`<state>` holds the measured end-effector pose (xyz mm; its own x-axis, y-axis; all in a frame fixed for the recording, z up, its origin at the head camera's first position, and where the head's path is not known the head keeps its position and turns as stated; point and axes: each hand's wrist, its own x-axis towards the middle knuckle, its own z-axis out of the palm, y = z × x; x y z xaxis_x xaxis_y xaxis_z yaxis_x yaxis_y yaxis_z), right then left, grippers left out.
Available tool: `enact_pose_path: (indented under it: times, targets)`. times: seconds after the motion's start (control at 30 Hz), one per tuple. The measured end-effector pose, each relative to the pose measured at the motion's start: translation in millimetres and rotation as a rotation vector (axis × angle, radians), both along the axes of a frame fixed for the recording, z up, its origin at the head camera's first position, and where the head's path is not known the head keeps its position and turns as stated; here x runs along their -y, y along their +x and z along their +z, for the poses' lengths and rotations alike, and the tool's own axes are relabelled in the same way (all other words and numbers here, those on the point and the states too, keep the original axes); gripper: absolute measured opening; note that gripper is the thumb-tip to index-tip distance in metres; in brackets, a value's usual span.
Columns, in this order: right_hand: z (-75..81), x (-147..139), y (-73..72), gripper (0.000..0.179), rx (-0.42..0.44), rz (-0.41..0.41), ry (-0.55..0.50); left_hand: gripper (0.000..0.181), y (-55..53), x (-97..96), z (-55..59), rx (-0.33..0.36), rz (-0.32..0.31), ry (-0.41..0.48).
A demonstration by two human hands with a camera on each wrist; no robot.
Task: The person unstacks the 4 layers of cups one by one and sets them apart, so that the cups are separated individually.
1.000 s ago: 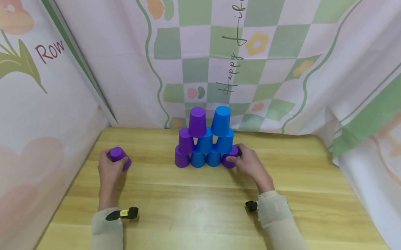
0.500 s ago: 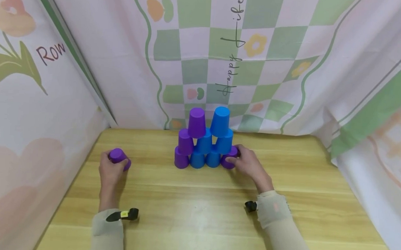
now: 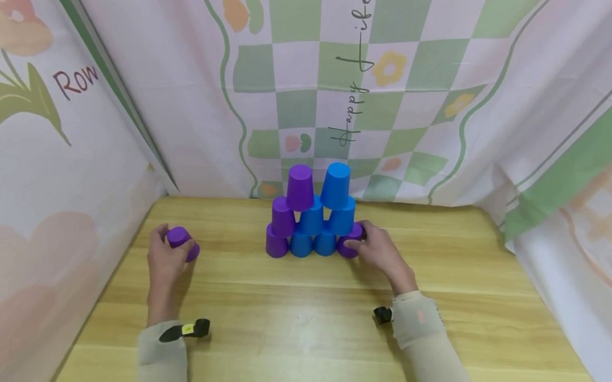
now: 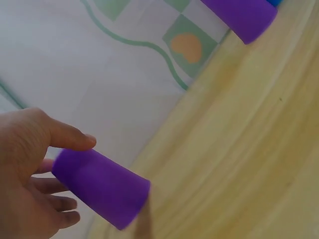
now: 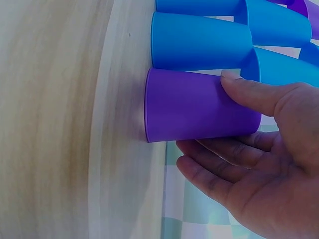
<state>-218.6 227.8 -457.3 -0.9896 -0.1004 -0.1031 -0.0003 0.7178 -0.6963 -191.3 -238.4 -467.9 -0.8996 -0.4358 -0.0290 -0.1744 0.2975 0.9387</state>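
Observation:
On the left side of the table, my left hand [image 3: 167, 258] holds a purple cup [image 4: 102, 186], narrow end up. Its thumb lies at the cup's side, while the fingers reach round the far side, partly hidden. At the right end of a stack of upside-down cups, my right hand [image 3: 381, 251] holds the bottom-row purple cup [image 5: 199, 107] between thumb and fingers. The stack's bottom row runs from another purple cup [image 3: 277, 242] through blue cups [image 3: 301, 245]. Above stand a purple cup [image 3: 283, 218] and two blue ones, topped by a purple cup [image 3: 300, 189] and a blue cup [image 3: 336, 186].
The wooden table [image 3: 300, 327] ends at a patterned curtain [image 3: 299, 111] close behind the stack. More curtain [image 3: 43, 214] borders the left edge, and white and green cloth [image 3: 572, 191] hangs at the right. A small black camera sits at each wrist.
My left hand has shifted slightly left, its fingers a little more spread beside the purple cup, which stays in place. My right hand and the stack look unchanged.

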Motion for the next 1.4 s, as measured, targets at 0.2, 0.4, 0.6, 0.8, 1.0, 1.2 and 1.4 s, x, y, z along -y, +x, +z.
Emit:
enact_pose_path:
  times: [0.2,0.4,0.6,0.8,1.0,1.2,1.4]
  targets:
    - [1.8,0,0.9,0.058,-0.01,0.011,-0.006,0.084,4.3,-5.6,19.0,-0.071,0.053,-0.053]
    - [1.4,1,0.3,0.057,-0.002,0.006,-0.004,0.072,8.2,-18.7,40.9,-0.247,0.144,-0.093]
    - [0.9,2,-0.6,0.058,0.009,0.002,-0.001,0.053,10.1,-39.1,55.5,-0.554,0.179,-0.069]
    - [-0.1,2,-2.0,0.057,0.014,0.0,0.005,0.043,12.6,-70.4,75.6,-0.709,0.023,0.04]
    - [0.4,0,-1.6,0.057,0.002,-0.005,0.018,0.051,9.3,-109.8,85.3,-0.625,-0.186,0.127]
    - [1.0,0,-2.0,0.057,-0.002,-0.005,0.014,0.06,0.4,-149.5,92.1,-0.626,-0.351,0.111]
    - [0.7,0,-1.8,0.057,-0.006,-0.005,0.02,0.063,-12.5,-180.2,97.7,-0.607,-0.41,0.037]
